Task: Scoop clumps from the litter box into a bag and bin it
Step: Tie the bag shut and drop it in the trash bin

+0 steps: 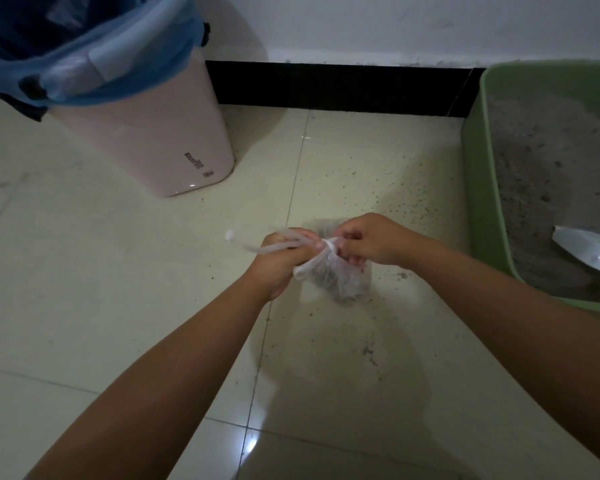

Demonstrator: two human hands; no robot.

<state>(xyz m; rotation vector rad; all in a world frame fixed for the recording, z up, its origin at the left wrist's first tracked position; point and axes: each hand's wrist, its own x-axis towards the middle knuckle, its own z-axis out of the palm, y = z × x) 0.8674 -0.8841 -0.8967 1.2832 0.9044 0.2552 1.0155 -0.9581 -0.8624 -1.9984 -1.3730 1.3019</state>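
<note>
Knotting bag [340,278], hands [326,252] between bin [174,147] and litter box [478,188] (open floor).

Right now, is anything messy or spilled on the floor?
Yes. Dark litter grains are scattered over the floor tiles beside the green litter box and around the tied plastic bag; they belong inside the box.

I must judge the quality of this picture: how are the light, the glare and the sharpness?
Head view: dim overall, corners darker; a small glare spot on the floor tile; the bag and its handles look motion-blurred between left hand and right hand; wide-angle bending tilts the pink bin and the litter box.
</note>
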